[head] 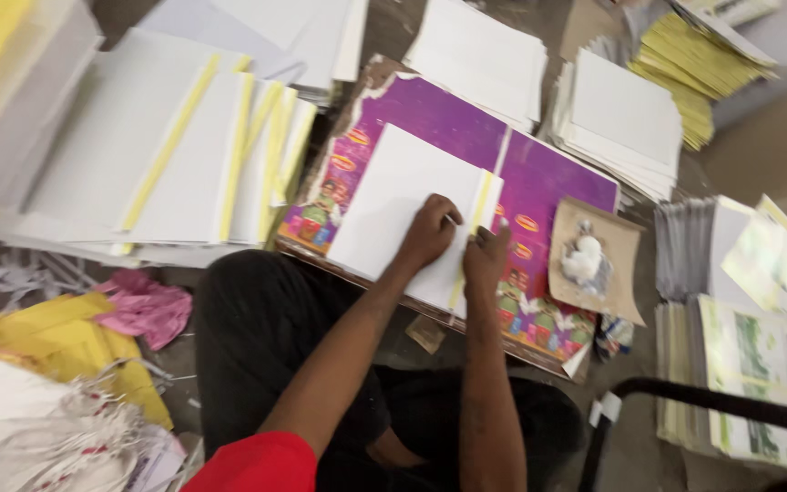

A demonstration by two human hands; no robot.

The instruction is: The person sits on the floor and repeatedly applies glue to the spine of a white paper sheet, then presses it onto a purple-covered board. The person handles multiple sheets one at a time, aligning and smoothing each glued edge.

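Note:
A white paper block (393,205) with a yellow strip (477,219) along its right edge lies on a purple printed board (539,187) in front of me. My left hand (428,233) rests flat on the white block near the strip. My right hand (485,262) presses its fingers on the yellow strip at the block's lower right edge. Neither hand lifts anything. A brown card (617,241) carrying a white lump (583,258) sits just right of my right hand.
Finished white blocks with yellow strips (184,155) are fanned out at the left. White paper stacks (626,123) and yellow sheets (685,64) lie at the back right. Printed sheets (758,364) pile at the right, behind a black bar (712,398). Scrap paper (56,383) covers the lower left.

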